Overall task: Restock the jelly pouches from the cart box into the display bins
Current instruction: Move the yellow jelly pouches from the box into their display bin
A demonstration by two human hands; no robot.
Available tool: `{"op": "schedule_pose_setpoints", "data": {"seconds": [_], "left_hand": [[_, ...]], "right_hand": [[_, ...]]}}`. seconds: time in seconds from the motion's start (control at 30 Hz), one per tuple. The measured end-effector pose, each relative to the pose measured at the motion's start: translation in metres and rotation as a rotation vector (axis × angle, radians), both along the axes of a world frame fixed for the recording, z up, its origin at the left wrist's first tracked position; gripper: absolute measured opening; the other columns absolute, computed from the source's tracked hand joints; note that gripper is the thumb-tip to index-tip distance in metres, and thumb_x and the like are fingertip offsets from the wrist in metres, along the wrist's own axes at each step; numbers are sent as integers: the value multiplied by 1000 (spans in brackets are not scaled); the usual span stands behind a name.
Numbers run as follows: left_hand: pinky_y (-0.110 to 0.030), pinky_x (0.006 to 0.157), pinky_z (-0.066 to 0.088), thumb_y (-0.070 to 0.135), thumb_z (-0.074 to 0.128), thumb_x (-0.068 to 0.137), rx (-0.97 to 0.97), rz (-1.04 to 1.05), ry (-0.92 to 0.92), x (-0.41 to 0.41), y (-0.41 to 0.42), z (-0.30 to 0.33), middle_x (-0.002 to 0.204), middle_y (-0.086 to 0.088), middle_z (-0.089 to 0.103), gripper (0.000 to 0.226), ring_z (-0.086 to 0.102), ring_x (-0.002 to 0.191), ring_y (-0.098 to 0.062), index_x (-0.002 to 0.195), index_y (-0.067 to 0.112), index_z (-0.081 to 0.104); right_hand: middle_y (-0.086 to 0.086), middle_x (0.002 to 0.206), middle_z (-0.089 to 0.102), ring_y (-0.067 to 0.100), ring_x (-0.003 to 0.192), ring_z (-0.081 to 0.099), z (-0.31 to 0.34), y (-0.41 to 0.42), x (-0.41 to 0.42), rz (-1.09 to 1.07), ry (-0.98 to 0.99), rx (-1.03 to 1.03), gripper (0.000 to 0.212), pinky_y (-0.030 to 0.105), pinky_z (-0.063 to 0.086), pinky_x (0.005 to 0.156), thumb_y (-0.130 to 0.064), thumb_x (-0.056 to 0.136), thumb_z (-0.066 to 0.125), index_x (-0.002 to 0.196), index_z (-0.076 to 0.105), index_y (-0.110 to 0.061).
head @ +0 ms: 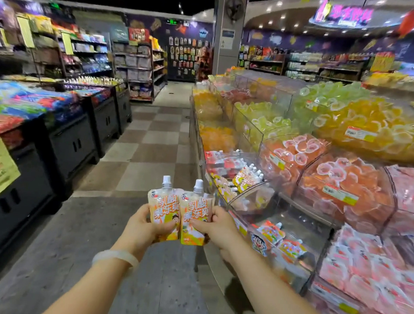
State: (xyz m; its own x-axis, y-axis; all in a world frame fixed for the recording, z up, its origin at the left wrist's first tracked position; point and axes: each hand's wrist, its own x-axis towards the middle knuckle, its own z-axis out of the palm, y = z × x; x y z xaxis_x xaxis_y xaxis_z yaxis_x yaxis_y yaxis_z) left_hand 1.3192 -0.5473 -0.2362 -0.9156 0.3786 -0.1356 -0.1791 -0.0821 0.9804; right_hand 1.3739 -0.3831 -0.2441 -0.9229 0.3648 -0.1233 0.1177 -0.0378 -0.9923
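Two jelly pouches were held upright over the aisle floor (137, 157), just to the left of the display bins. The left pouch (163, 212) and the right pouch (195, 219) stood side by side and overlapped slightly, long axes vertical, white screw caps pointing up, printed faces turned toward the camera. The left pouch was gripped near its lower half by the left hand (142, 226), the thumb laid across the front and the fingers curled behind. The right pouch was gripped in the same way by the right hand (217, 227), its fingers (197, 226) wrapped round the lower front. A pale bangle (115, 257) was worn on the left wrist.

Directly right of the pouches, a clear curved bin (247, 196) was seen with its rim open toward the aisle; several similar capped pouches lay in it at mixed angles, too jumbled to be counted. A lower clear bin (299, 259), nearer than the first, held at least two more pouches. Behind and to the right of these, further bins of orange, yellow, green and pink jelly cups were stacked in tiers.

Left of the pouches, a broad strip of checkered floor lay open between the bins and a row of dark cabinets (72, 145).
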Motion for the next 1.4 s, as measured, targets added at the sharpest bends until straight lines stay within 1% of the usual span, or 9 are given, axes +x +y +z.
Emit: {"op": "schedule_pose_setpoints", "data": {"seconds": [0.23, 0.4, 0.53, 0.67, 0.77, 0.9, 1.03, 1.2, 1.4], "left_hand": [[-41, 76, 58, -9, 73, 71, 4, -174, -25, -164, 48, -3, 107, -21, 68, 51, 67, 90, -32, 117, 3, 55], [-43, 78, 58, -7, 78, 66, -31, -403, -19, -237, 114, -7, 105, -16, 70, 57, 68, 91, -30, 117, 5, 58], [-42, 76, 57, -11, 74, 70, -75, -563, -36, -260, 180, -28, 102, -17, 70, 49, 68, 88, -30, 115, 1, 56], [-35, 72, 54, -19, 69, 70, -98, -675, -15, -275, 238, -40, 81, -6, 67, 40, 62, 71, -19, 95, 10, 58], [-27, 58, 54, -19, 71, 67, -119, -735, -5, -298, 273, -51, 78, -7, 66, 44, 62, 62, -14, 105, -2, 58], [-21, 45, 50, -21, 65, 72, -167, -788, -34, -325, 302, -58, 71, -7, 66, 50, 63, 51, -9, 118, -4, 53], [-20, 57, 51, -12, 67, 78, -189, -922, -37, -342, 325, -66, 106, -1, 65, 64, 66, 87, -17, 132, 14, 46], [-20, 61, 48, -7, 68, 80, -259, -1007, -68, -368, 358, -88, 104, 3, 65, 53, 62, 90, -13, 123, 18, 51], [-31, 67, 58, -4, 74, 72, -315, -1190, -34, -390, 380, -99, 98, -7, 70, 47, 67, 86, -20, 115, 8, 57]], "right_hand": [[11, 101, 69, 25, 92, 65, 0, 33, -130, -207, -6, 14, 27, 46, 53, 91, -4, 71, 77, 91, 60, -10], [4, 87, 68, 14, 77, 63, -3, 75, -168, -385, -11, -3, 20, 28, 54, 75, 4, 81, 67, 91, 58, -11], [9, 83, 60, 11, 73, 58, -16, 117, -175, -540, -115, 52, 37, 29, 46, 73, -18, 70, 74, 99, 56, -3], [14, 81, 56, 13, 59, 53, -43, 157, -189, -756, -116, -98, 24, 19, 42, 46, 13, 82, 56, 94, 49, -7], [14, 98, 62, 22, 83, 57, -57, 181, -212, -856, -72, -135, 36, 29, 47, 64, 14, 83, 54, 111, 50, -7], [2, 92, 59, 14, 83, 56, -63, 194, -237, -986, -7, -186, 34, 23, 46, 67, 14, 86, 51, 108, 47, -13], [9, 102, 60, 28, 97, 58, -79, 204, -253, -1230, -27, -236, 34, 30, 46, 70, 6, 86, 55, 115, 49, -9], [11, 74, 58, 26, 66, 54, -117, 219, -271, -1494, -88, -220, 31, 38, 46, 58, -7, 69, 50, 98, 57, -16], [15, 86, 69, 32, 76, 67, -153, 232, -279, -1705, -40, -248, 36, 53, 57, 63, 4, 71, 61, 101, 58, -15]]}}
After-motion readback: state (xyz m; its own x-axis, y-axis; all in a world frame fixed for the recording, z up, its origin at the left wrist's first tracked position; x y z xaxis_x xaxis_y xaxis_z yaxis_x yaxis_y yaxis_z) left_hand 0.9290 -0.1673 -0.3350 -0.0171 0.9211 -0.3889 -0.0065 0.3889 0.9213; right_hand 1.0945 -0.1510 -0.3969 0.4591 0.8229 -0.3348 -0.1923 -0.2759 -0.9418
